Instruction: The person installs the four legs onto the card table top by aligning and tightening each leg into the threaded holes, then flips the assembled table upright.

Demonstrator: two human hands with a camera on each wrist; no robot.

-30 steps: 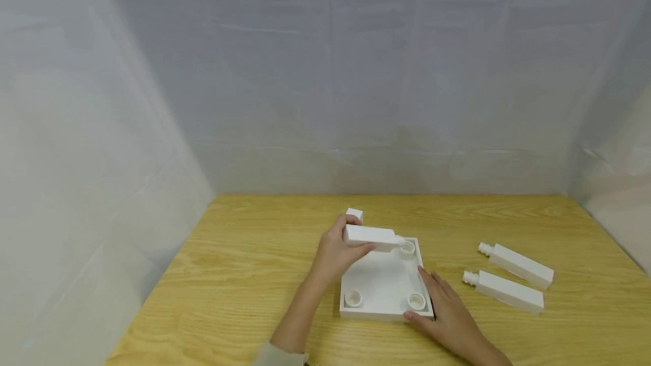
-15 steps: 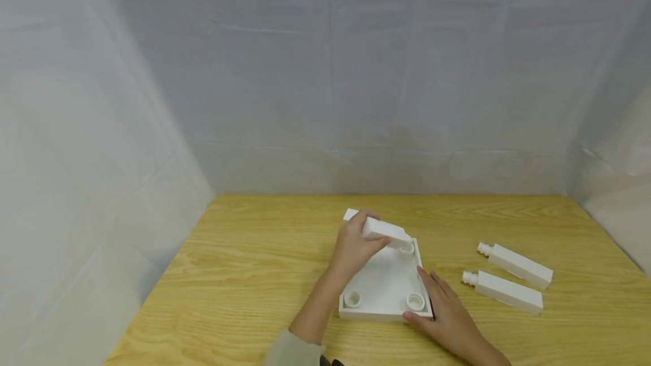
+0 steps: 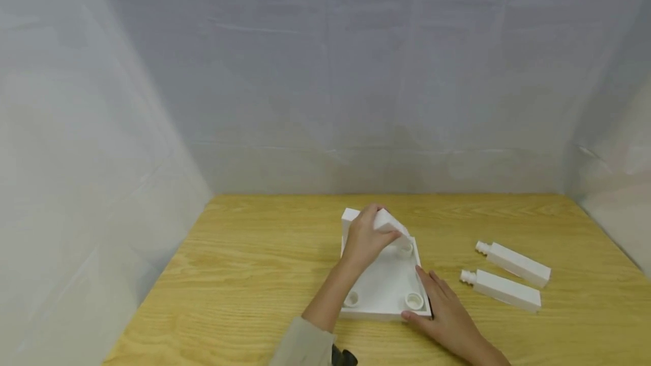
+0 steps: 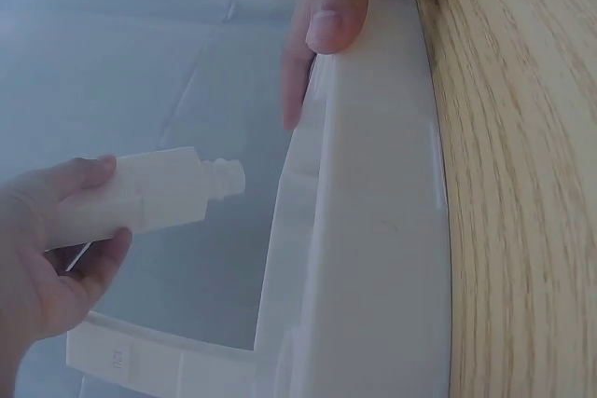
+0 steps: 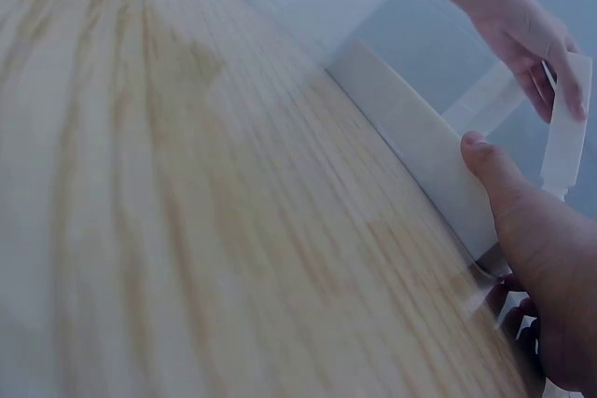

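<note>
A white square plate (image 3: 378, 290) with round sockets in its corners lies on the wooden table (image 3: 254, 275). My left hand (image 3: 373, 233) grips a white leg block (image 3: 390, 221) and tilts it down, its threaded end near the far right socket (image 3: 405, 249). In the left wrist view the leg (image 4: 140, 198) sticks out of my left hand (image 4: 70, 230) beside the plate's wall (image 4: 354, 230). My right hand (image 3: 419, 293) rests on the plate's near right corner, fingers straight along the edge. In the right wrist view its thumb (image 5: 499, 188) presses on the plate's side (image 5: 420, 137).
Another white leg (image 3: 348, 217) stands at the plate's far left corner. Two more legs (image 3: 515, 265) (image 3: 502, 290) lie on the table to the right. Pale fabric walls close in the table at the left, back and right.
My left hand has turned the leg from lying level to tilted steeply, bringing its threaded end down toward the far right socket. The right hand has stayed on the plate's corner.
</note>
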